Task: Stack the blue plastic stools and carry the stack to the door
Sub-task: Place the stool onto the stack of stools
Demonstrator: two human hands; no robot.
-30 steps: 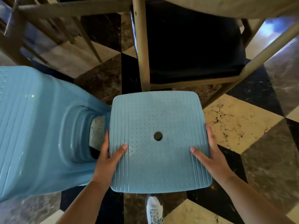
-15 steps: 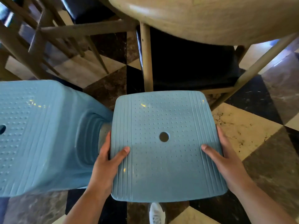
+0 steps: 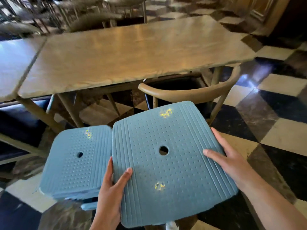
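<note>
Here the left hand (image 3: 110, 188) and right hand (image 3: 227, 161) grip the blue stool (image 3: 167, 165) by its sides.

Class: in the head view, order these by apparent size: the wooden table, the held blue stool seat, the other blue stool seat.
1. Wooden table
2. Held blue stool seat
3. Other blue stool seat
The held seat sits nearer the camera, so their true sizes may match.

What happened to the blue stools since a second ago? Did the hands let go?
No. The left hand and right hand still grip the same blue stool by its two sides, thumbs on top. The view has tipped up, so the wooden table top now shows. The second blue stool on the left, seen side-on before, now shows its seat top. Whether either stool itself moved, I cannot tell.
</note>
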